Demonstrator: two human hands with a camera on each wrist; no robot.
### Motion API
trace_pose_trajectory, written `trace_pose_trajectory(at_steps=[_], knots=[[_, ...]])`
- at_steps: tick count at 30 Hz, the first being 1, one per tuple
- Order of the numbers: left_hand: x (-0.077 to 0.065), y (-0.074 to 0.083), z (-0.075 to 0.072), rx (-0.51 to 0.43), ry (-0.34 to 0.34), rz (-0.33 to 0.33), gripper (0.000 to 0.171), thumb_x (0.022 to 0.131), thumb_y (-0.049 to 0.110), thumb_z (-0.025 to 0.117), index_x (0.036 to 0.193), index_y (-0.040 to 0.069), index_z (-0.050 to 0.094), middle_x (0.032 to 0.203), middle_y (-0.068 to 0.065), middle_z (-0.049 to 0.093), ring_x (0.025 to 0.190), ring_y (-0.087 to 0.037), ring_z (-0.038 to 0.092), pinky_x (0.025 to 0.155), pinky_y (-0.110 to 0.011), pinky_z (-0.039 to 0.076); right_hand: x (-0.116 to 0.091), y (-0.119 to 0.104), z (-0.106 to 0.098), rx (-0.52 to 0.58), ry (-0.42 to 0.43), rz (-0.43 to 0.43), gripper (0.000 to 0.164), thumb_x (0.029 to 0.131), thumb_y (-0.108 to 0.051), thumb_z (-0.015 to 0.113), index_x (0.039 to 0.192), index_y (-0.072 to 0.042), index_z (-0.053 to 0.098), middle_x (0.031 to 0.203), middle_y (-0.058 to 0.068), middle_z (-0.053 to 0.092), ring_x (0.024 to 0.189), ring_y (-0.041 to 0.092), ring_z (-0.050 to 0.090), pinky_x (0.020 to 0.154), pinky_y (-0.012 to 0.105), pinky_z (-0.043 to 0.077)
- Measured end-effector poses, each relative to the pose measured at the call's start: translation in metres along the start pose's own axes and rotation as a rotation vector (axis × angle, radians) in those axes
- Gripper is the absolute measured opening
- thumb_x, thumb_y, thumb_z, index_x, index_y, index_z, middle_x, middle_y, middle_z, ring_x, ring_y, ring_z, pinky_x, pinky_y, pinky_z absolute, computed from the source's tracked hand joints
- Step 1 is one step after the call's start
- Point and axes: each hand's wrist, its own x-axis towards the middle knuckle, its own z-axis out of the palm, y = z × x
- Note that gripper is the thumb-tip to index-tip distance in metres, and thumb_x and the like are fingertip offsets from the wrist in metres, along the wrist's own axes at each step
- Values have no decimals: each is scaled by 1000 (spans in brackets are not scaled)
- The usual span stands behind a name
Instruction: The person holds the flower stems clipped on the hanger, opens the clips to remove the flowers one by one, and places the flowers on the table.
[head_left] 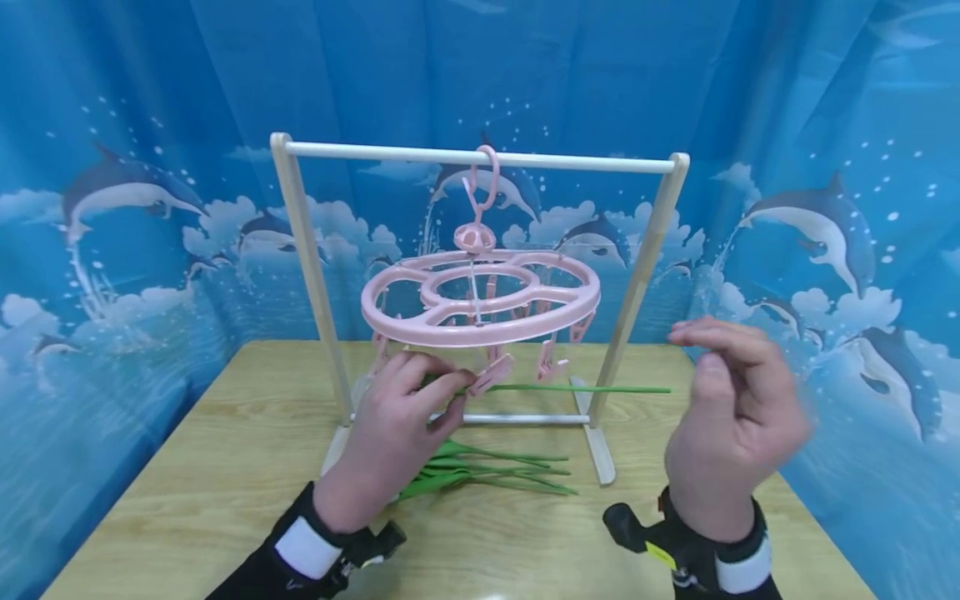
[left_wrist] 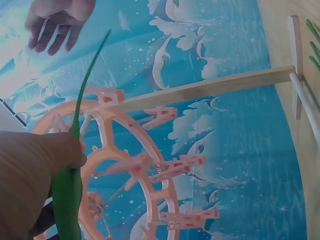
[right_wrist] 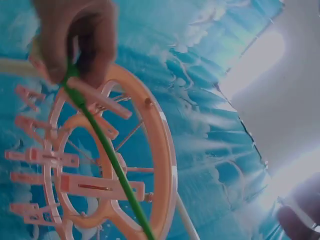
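Observation:
My left hand (head_left: 393,421) pinches a green stem (head_left: 585,388) near its leafy end, thumb pressed along the leaf (left_wrist: 67,200). The thin bare end of the stem points right. Beside the fingertips, a pink clothespin (head_left: 491,375) overlaps the stem, hanging from a pink oval drying hanger (head_left: 480,336). Whether that clothespin grips the stem, I cannot tell. Off to the right, my right hand (head_left: 738,425) is raised with loosely bent fingers and holds nothing. In the left wrist view the right hand (left_wrist: 60,22) shows apart from the stem tip.
A wooden rack (head_left: 637,283) stands on the table (head_left: 225,467), with the hanger hooked over its top bar (head_left: 375,152). More clothespins (head_left: 549,360) dangle around the ring. Several green stems with leaves (head_left: 510,477) lie in front of the rack, partly behind the left wrist. Dolphin-print curtains surround the table.

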Motion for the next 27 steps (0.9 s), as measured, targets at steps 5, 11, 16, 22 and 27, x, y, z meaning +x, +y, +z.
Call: trace_pose_trajectory(at_steps=[5, 11, 16, 22, 27], knots=[[-1, 3, -6, -3, 17, 37, 29, 80, 10, 81, 108, 16, 77, 102, -2, 68, 99, -22, 59, 89, -37, 53, -17, 1, 8, -397, -427, -83, 19, 89, -6, 57, 98, 3, 72, 95, 11, 72, 86, 18, 66, 84, 22, 54], [1, 11, -15, -10, 64, 79, 31, 81, 11, 81, 111, 17, 77, 102, -1, 70, 101, -21, 59, 89, -35, 53, -36, 9, 16, -583, -709, -23, 30, 92, -26, 68, 116, -8, 70, 108, 2, 71, 95, 17, 62, 80, 32, 54], [7, 15, -21, 8, 109, 117, 28, 82, 11, 80, 110, 14, 76, 102, -3, 72, 101, -23, 62, 93, -38, 54, -43, 11, 20, -598, -761, -18, 36, 91, -33, 72, 118, -9, 69, 114, 2, 71, 100, 18, 63, 84, 37, 55], [8, 17, -25, 13, 129, 132, 19, 83, 11, 80, 101, 10, 77, 100, -4, 73, 98, -22, 64, 88, -34, 55, -46, 10, 24, -607, -771, -16, 35, 87, -28, 77, 115, -8, 69, 110, 1, 72, 100, 19, 63, 90, 36, 53], [5, 17, -25, 5, 130, 131, 19, 81, 10, 82, 99, 10, 77, 99, -3, 74, 97, -21, 65, 87, -33, 57, -48, 9, 25, -587, -767, -14, 33, 87, -27, 77, 113, -9, 70, 102, 1, 72, 98, 18, 63, 99, 35, 50]])
